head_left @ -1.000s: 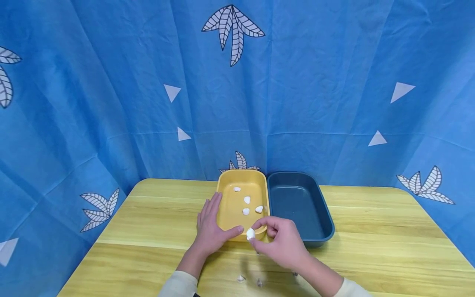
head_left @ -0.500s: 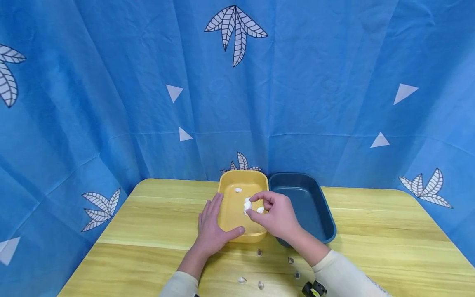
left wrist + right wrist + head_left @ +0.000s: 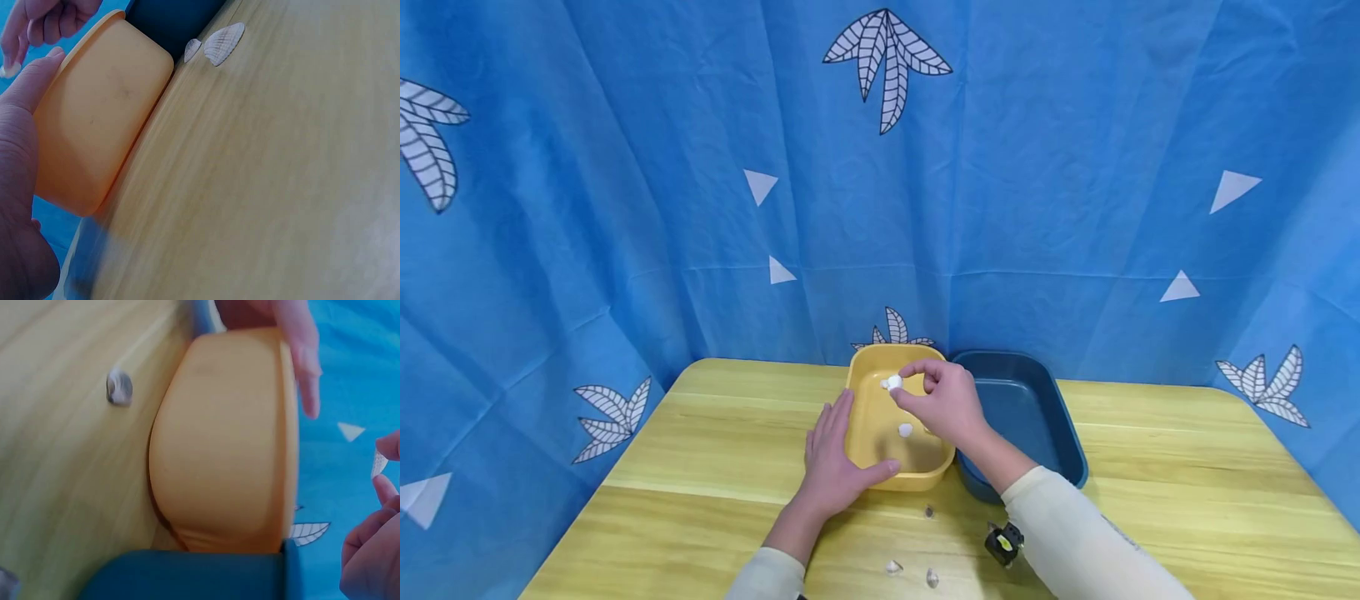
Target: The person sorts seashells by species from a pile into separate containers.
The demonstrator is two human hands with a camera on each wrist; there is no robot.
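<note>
Left hand (image 3: 837, 477) and right hand (image 3: 943, 404) of mine are over the wooden table (image 3: 730, 442) at the yellow tray (image 3: 874, 437), just left of the blue tray (image 3: 1013, 408), the left's thumb and fingers apart on the yellow rim, the right's thumb and forefinger clamped on a white shell (image 3: 895, 382) above the yellow tray's far part.

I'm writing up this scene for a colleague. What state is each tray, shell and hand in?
Yellow tray: upright, uncovered.
Blue tray: upright, uncovered, no shell showing inside.
Left hand: fingers extended, touching the yellow tray.
Right hand: pinching a white shell.
White shell: held above the yellow tray.
Tray shells: loose inside the yellow tray, partly hidden.
Table shells: loose on the table.
</note>
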